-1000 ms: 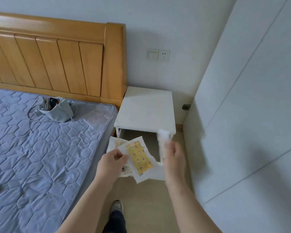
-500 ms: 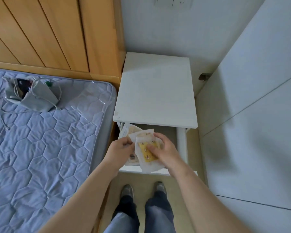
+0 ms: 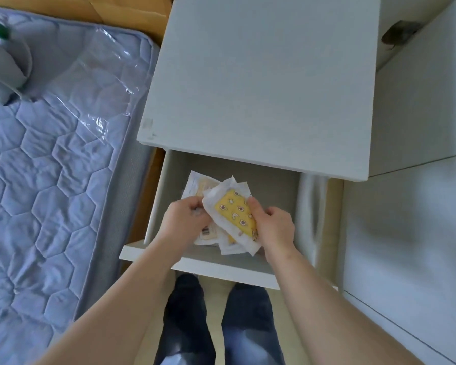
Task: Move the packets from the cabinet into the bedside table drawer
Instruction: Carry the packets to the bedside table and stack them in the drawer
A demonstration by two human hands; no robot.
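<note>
1. Both hands hold the same bundle. The left hand [image 3: 184, 219] grips the left edge of the packets [image 3: 208, 234] with curled fingers, and the right hand [image 3: 273, 227] pinches the right edge, with its thumb lying on top.
2. The packets are thin, flat and white, a little crumpled, and they sit in a loose, fanned stack. The top packet [image 3: 234, 214] has a yellow panel printed with small bear-like figures, a star and a moon. One lower packet shows a barcode close to the left hand.
3. The bundle is inside the open drawer [image 3: 216, 267], over its middle and toward the front panel. I cannot tell if it already touches the drawer bottom, because the hands cover its lower side.
4. Behind the drawer is the white top of the bedside table [image 3: 261, 88]. To the left of the drawer lies the blue quilted mattress [image 3: 50, 180].
5. Compared with half a second ago, the hands and packets are deeper in the drawer, and the view looks more straight down. One second ago the right hand held a separate white packet upright in front of the drawer; now both hands are on one bundle.
</note>
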